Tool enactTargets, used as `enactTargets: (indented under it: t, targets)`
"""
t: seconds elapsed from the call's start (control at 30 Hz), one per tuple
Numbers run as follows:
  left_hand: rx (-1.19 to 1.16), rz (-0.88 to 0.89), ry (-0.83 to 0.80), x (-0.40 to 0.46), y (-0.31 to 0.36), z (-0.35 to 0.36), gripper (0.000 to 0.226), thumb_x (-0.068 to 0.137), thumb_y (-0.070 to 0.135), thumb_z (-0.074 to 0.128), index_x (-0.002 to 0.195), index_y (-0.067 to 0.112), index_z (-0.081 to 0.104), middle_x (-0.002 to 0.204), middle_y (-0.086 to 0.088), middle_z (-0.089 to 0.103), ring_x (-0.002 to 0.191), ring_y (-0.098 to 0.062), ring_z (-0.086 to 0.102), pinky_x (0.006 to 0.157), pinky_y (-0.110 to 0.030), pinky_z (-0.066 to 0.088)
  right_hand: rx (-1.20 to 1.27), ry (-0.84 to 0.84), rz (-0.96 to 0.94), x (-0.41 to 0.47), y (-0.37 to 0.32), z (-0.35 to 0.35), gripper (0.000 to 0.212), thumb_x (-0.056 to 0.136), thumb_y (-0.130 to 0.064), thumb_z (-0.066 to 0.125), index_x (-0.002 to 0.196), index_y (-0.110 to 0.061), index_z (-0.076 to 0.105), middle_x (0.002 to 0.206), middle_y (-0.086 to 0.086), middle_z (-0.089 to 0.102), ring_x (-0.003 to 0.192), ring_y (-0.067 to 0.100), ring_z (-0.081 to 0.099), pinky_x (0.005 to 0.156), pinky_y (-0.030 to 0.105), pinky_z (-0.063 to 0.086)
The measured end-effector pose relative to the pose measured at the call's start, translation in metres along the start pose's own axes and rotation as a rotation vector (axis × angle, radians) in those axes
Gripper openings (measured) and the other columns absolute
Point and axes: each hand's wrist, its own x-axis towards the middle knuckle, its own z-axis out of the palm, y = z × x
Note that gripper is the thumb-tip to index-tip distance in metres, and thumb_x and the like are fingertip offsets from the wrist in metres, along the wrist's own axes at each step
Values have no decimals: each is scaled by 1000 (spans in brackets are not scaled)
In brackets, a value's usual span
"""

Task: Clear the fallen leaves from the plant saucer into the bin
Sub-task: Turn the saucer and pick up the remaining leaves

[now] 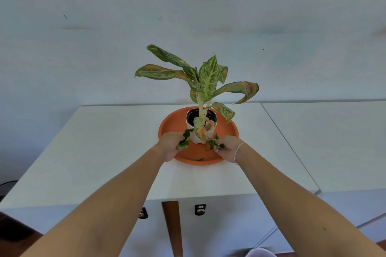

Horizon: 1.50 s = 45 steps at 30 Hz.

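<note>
An orange plant saucer (229, 129) sits on a white table and carries a small white pot (193, 134) with a variegated plant (206, 81). My left hand (168, 148) rests at the saucer's near-left rim, closed around a bunch of green fallen leaves (184, 140). My right hand (228, 149) is at the near-right rim, closed around more green leaf pieces (216, 144). A small leaf scrap (199, 159) lies on the saucer floor near the front rim, and another tiny scrap (207, 149) lies between my hands.
The white table (104, 142) meets a second white surface (334, 142) on the right, both against a pale wall. A rounded white rim, perhaps the bin (260, 252), shows at the bottom edge below the table. A wooden leg (172, 227) and two dark knobs are under the table front.
</note>
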Motion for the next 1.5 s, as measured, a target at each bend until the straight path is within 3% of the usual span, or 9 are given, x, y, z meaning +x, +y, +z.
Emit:
enactTargets:
  t: [0.13,0.4,0.57,0.7,0.83,0.93,1.1,1.2,1.5]
  targets:
    - [-208,-87,109,-4,1,4,31,91,-5,31,67,10,45,63,-4,37,52,-12,30,49,-20,31,140,-23,69,-15,-4,3,29,97,8,30,81,-1,52,83,8,54,68,15,47,58,22,43]
    - [-302,-107,190,-13,0,6,24,76,9,23,55,17,32,52,5,28,46,-11,18,37,-16,16,315,66,141,-7,2,-3,26,89,-7,25,71,-8,42,70,6,42,60,21,38,44,22,35]
    - [-301,-85,182,-12,1,5,29,82,26,33,54,18,27,53,5,24,45,-11,16,35,-15,16,351,50,158,-6,1,-4,28,85,-14,30,58,-11,37,62,0,36,54,16,35,33,9,28]
    - [-286,-64,172,-9,0,4,31,86,23,47,59,17,34,57,2,28,47,-11,23,35,-14,25,281,100,163,-3,1,-5,38,92,-31,42,59,-14,33,60,-1,32,51,14,35,33,7,22]
    - [-255,-78,181,-7,-1,4,33,94,22,52,64,10,50,60,-5,46,51,-13,43,35,-15,45,190,85,158,3,1,-7,33,91,-17,47,61,-15,32,58,-1,29,26,11,31,27,9,17]
    - [-189,-83,150,-5,0,3,30,97,24,50,74,6,56,66,-6,51,54,-11,46,35,-14,45,203,23,146,6,1,-10,31,93,-12,46,63,-14,35,46,0,35,22,9,31,25,11,18]
    - [-255,-103,141,0,0,3,29,98,22,47,74,8,54,66,0,40,53,-7,31,29,-11,31,269,-25,156,4,-1,-11,26,94,-11,48,70,-11,40,61,3,34,26,12,39,27,11,26]
    - [-260,-104,160,1,0,5,34,99,26,44,70,11,49,63,1,34,51,-9,25,28,-12,25,288,-14,135,2,-3,-10,23,94,-8,45,71,-10,40,66,6,37,45,16,41,31,12,31]
    - [-174,-102,185,2,0,1,39,97,39,45,67,13,42,63,0,35,50,-9,25,29,-13,26,406,-27,158,7,-3,-10,15,96,-6,39,86,-2,49,81,16,52,64,19,51,34,17,46]
